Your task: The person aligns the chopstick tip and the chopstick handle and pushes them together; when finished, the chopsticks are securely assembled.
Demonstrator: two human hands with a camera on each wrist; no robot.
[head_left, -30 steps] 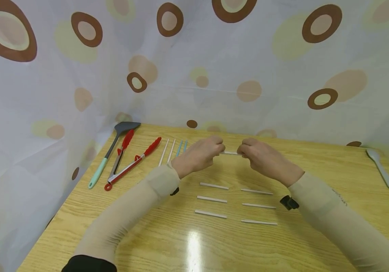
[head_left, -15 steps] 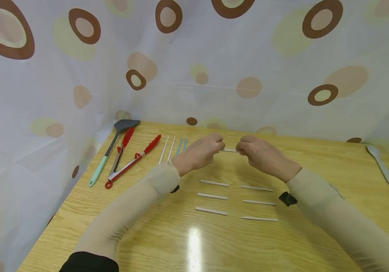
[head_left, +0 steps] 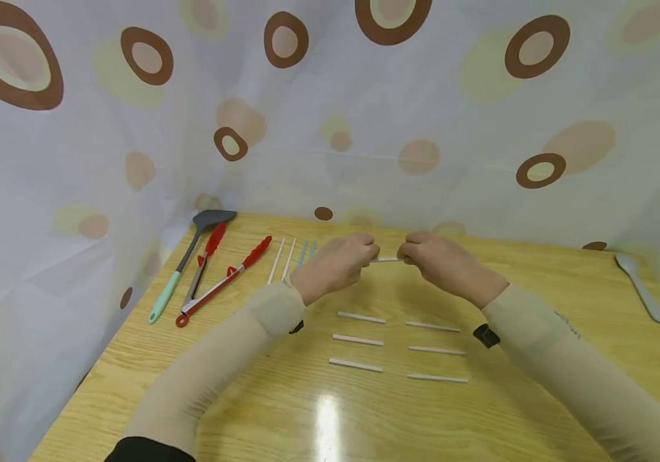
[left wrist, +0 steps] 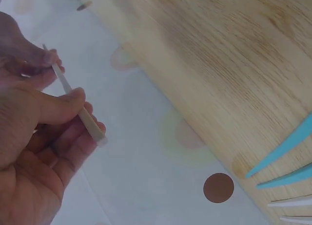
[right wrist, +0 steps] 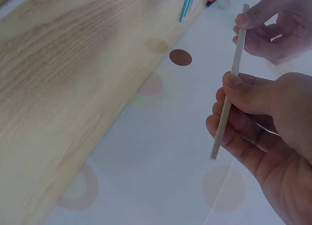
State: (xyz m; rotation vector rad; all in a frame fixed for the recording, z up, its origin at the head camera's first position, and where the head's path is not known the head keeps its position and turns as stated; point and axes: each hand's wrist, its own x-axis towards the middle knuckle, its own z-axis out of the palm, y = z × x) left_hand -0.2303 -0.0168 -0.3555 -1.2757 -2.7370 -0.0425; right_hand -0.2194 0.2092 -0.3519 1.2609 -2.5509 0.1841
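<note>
A thin pale stick (head_left: pixel 387 259), like a length of chopstick, spans the gap between both hands above the far part of the table. My left hand (head_left: pixel 337 264) pinches one end, thumb against curled fingers. At the other end my right hand (head_left: pixel 449 266) pinches it the same way. In the left wrist view the stick (left wrist: pixel 90 122) passes under the left thumb and pokes out past it. The right wrist view shows the stick (right wrist: pixel 237 59) straight between the two thumbs. Nearer on the table lie several short white sticks (head_left: pixel 357 340) in two columns, those on the right (head_left: pixel 436 350) with narrowed tips.
On the left of the wooden table (head_left: pixel 260 410) lie a grey spatula (head_left: pixel 175 278) with a mint handle, red-tipped tongs (head_left: pixel 220 290), two white chopsticks (head_left: pixel 276 260) and two blue chopsticks (head_left: pixel 303 252). A pale spoon (head_left: pixel 641 287) lies far right. A spotted curtain (head_left: pixel 364 128) hangs behind.
Both hands stay pinched on the stick, with the right hand slightly closer to the left. The whole head view shifts slightly; the sticks on the table stay put.
</note>
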